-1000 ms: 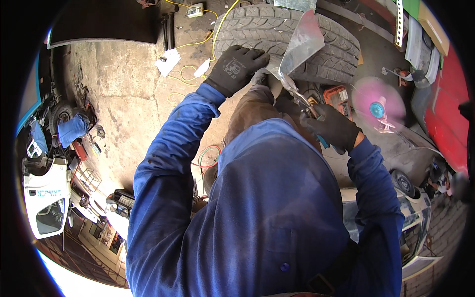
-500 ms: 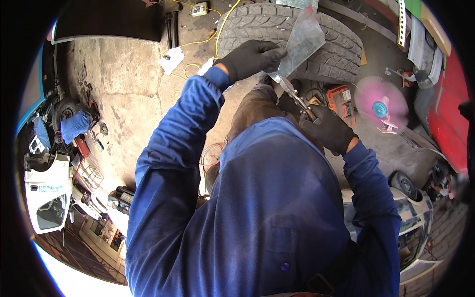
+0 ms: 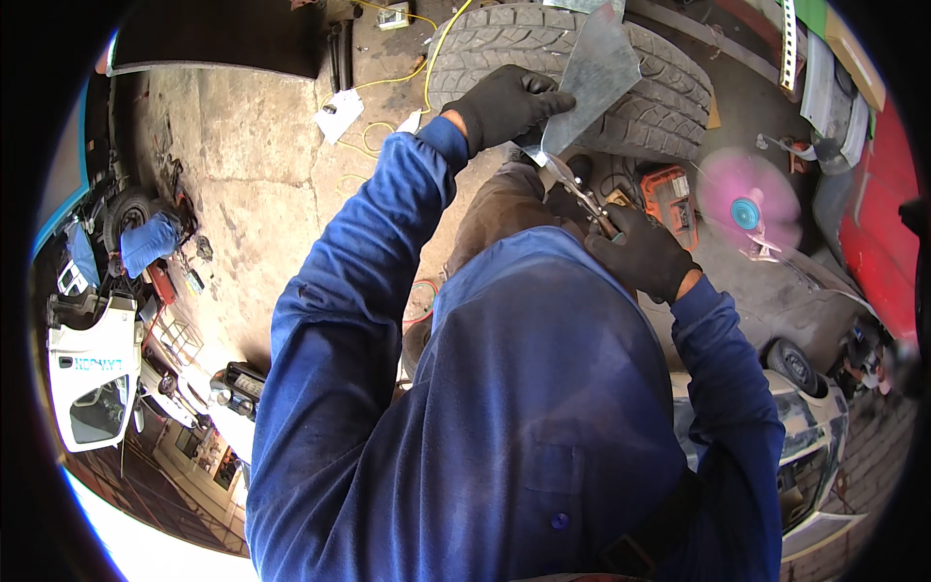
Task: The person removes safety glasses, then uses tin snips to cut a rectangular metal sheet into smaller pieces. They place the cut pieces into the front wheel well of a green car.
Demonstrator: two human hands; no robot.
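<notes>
My left hand (image 3: pixel 514 105), in a black glove, pinches the left edge of a thin grey metal sheet (image 3: pixel 593 78) between thumb and fingers. The sheet is irregular, with a pointed top and a narrow lower end, and is held tilted in front of a large tire (image 3: pixel 669 87). In my gloved right hand (image 3: pixel 645 254) is a pair of metal pliers (image 3: pixel 580 194), its fingers wrapped round the handles. The jaws meet the sheet's lower corner; whether they are clamped tight is too small to tell.
An orange tool case (image 3: pixel 669 199) lies right of my legs, near a spinning pink fan (image 3: pixel 747 209). Yellow cable (image 3: pixel 427 78) runs across the concrete floor. A red vehicle panel (image 3: pixel 878 223) borders the right; a white vehicle cab (image 3: pixel 92 373) stands at left.
My left hand has moved slightly up and to the right, and the sheet's face has turned a little. The right hand and pliers stay nearly still.
</notes>
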